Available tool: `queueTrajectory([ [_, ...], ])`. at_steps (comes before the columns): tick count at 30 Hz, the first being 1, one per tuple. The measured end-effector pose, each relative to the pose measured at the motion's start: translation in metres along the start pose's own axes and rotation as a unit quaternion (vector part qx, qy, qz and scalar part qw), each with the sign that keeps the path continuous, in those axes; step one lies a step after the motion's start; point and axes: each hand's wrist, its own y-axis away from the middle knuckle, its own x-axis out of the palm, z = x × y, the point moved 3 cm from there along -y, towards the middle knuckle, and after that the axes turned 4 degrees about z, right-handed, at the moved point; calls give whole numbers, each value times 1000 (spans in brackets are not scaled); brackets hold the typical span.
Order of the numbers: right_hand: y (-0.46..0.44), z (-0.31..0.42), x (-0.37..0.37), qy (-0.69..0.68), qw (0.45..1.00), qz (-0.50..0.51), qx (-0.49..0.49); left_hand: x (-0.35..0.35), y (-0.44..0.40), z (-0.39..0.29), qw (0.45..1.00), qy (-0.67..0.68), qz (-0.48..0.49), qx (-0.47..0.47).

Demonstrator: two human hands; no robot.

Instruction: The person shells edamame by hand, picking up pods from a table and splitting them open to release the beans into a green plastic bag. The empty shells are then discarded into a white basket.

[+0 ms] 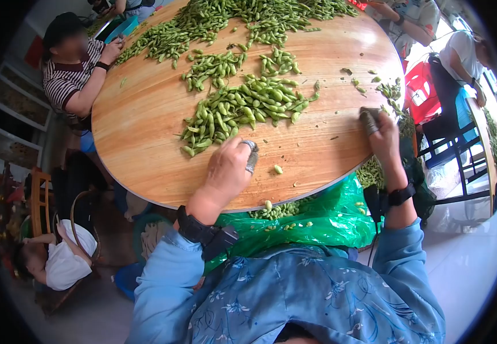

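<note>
Blue flowered fabric [294, 281] lies just before the near edge of the desk [145, 137]. Green pods [248, 103] sit heaped around the desk's middle; they look light, firm yet yielding, I'd judge, best pinched along the pod. From where I stand, the left hand [225, 175] curls beside the heap's near end, wrapped fingers [252, 157] bent inward; whether they pinch anything, I can't tell. One loose bean [277, 169] lies near it. At the right edge, the right hand [385, 140] bends its fingers near scattered pods [390, 92], its grip hidden from me. Under the near edge spreads a green bag [323, 229].
</note>
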Motion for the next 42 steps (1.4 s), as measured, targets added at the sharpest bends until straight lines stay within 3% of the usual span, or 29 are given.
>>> queueTrajectory([
  [4, -21, -30, -31, -14, 995, -93, 36, 8, 9, -33, 994, 103, 34, 28],
  [6, -16, -18, -34, 9, 995, -89, 47, 11, 22, -53, 992, 92, 39, 79],
  [8, -4, 5, -17, -128, 991, -38, -14, 7, 33, -67, 976, 134, 87, 150],
  [10, 14, 39, 17, -185, 981, 54, -9, 4, 38, -66, 964, 175, 101, 170],
  [11, 24, 53, 38, -244, 962, 119, 22, -3, 36, -65, 959, 216, 80, 164],
  [13, 39, 94, 75, -237, 936, 258, 34, -17, 31, -57, 952, 274, 54, 122],
  [14, 44, 105, 96, -268, 920, 285, 7, -22, 26, -50, 953, 280, 21, 113],
  [16, 48, 114, 128, -250, 901, 334, -120, -30, 17, -36, 962, 273, -15, -3],
  [18, 39, 111, 128, -231, 906, 347, -66, -31, 10, -15, 960, 262, -67, -75],
  [19, 31, 105, 119, -192, 924, 328, -47, -33, 6, -9, 945, 294, -71, -122],
  [20, 21, 94, 106, -152, 939, 308, -27, -32, 2, 0, 942, 301, -103, -108],
  [23, -9, 55, 68, -181, 962, 204, 13, -32, -17, 16, 959, 239, -85, -125],
  [25, -15, 31, 42, -169, 971, 159, 54, -30, -36, 13, 999, -10, -38, -29],
  [29, 9, 34, 22, -179, 973, 129, 63, -9, -60, 26, 989, -118, -24, 88],
  [32, 34, 43, 27, -286, 945, 147, 68, -12, -63, 26, 987, -132, 48, 82],
  [36, 52, 72, 49, -334, 910, 224, 100, -15, -52, 12, 986, -136, 46, 82],
  [39, 57, 89, 73, -376, 884, 254, 112, -19, -35, 4, 999, -21, -45, 8],
  [42, 58, 102, 89, -432, 854, 260, 128, -25, -15, -27, 994, 70, -85, 25],
])
